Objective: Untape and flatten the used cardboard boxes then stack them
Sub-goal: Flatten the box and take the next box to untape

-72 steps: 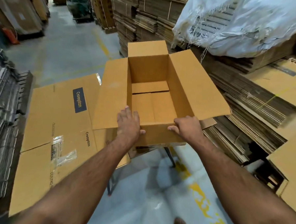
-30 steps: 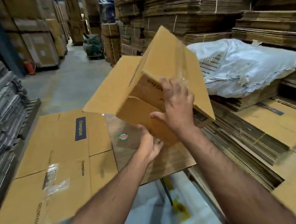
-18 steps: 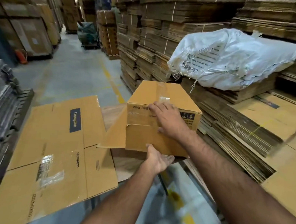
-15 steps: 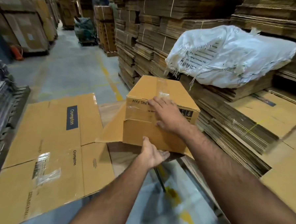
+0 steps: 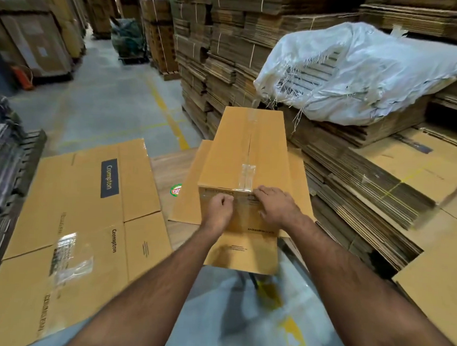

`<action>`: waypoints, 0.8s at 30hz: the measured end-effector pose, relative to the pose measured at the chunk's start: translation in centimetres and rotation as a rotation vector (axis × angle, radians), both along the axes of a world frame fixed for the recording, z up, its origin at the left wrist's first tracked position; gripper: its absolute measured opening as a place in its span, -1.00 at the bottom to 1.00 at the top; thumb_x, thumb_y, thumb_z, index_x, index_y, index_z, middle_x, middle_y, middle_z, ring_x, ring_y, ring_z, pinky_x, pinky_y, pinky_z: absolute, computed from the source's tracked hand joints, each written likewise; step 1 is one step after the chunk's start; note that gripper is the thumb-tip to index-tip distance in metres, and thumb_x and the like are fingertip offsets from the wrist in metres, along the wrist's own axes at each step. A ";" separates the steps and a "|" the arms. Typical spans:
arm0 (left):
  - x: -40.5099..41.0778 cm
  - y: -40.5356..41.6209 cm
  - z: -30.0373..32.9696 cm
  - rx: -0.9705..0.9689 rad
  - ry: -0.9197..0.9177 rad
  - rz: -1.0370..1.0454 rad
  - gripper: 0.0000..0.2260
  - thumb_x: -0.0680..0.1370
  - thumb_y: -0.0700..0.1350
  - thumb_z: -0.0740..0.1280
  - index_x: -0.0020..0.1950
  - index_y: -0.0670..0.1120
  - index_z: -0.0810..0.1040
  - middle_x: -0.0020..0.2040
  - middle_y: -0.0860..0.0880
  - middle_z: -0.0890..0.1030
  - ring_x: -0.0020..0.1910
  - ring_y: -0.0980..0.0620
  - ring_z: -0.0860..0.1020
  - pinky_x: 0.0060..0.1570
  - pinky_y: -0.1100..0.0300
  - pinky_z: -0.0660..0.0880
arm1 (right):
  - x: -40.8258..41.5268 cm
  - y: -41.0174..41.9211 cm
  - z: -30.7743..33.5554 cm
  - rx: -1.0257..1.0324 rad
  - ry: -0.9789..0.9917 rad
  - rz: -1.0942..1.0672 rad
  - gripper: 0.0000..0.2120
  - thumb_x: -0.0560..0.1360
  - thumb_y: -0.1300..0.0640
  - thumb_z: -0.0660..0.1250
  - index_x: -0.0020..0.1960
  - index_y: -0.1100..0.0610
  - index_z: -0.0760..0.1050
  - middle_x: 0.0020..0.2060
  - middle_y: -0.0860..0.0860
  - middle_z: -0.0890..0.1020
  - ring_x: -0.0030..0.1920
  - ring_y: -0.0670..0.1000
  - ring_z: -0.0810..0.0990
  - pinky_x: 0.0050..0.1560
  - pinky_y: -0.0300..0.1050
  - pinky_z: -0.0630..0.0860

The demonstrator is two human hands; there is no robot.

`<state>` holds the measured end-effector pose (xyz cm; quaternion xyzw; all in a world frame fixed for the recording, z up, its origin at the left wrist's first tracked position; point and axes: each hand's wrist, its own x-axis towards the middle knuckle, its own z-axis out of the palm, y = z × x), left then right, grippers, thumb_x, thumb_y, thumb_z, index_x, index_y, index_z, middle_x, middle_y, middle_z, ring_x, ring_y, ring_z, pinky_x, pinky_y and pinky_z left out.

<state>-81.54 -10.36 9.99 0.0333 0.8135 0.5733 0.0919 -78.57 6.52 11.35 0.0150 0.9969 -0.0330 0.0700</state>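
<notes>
A brown cardboard box [image 5: 231,151] stands upside down on a wooden table [image 5: 166,167], with its open flaps spread flat under it. Clear tape [image 5: 248,174] runs over the centre seam and down the near face. My left hand [image 5: 218,210] has its fingers curled and pinches at the tape band on the near face, just under the top edge. My right hand [image 5: 277,204] rests with its fingers spread on the near top corner, beside the tape strip. A flattened box [image 5: 83,199] printed Crompton lies to the left.
Piles of flattened cardboard [image 5: 367,185] lie low on the right, one under a white woven sack [image 5: 359,74]. Tall tied bundles [image 5: 228,53] rise behind the box. A dark stack [image 5: 0,161] lines the left edge. An aisle of grey floor [image 5: 106,100] runs beyond.
The box was turned over from open side up to taped bottom up and set down on its flaps. My left hand rose from the lower edge to the tape on the near face.
</notes>
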 end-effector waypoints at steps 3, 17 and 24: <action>-1.8 -0.2 0.9 -0.422 0.455 -0.206 -0.68 0.57 -0.05 0.14 0.09 -0.11 0.65 0.08 -0.07 0.65 0.12 -0.06 0.53 0.15 0.10 0.41 | -0.7 0.2 0.4 -0.031 0.028 -0.010 -0.48 0.53 0.13 0.24 0.49 0.00 0.28 0.45 0.00 0.36 0.38 0.12 0.35 0.38 0.13 0.37; -5.6 0.1 0.8 -1.165 0.521 -0.425 -0.51 0.60 0.08 0.22 0.52 0.14 0.20 0.50 -0.05 0.27 0.42 -0.15 0.28 0.36 -0.04 0.27 | -4.2 0.4 0.9 -0.045 0.172 -0.026 -0.75 0.61 -0.02 0.17 0.18 0.06 0.51 0.09 0.04 0.52 0.14 0.15 0.45 0.02 0.08 0.47; -7.1 1.0 1.3 -1.079 0.464 -0.350 -0.69 0.61 0.12 0.18 0.34 0.15 0.42 0.30 -0.04 0.41 0.28 -0.14 0.37 0.20 -0.08 0.40 | -8.4 0.2 0.5 -0.164 0.146 -0.228 -0.32 0.55 -0.11 0.31 0.55 -0.08 0.03 0.29 0.11 0.47 0.28 0.18 0.40 0.15 0.16 0.41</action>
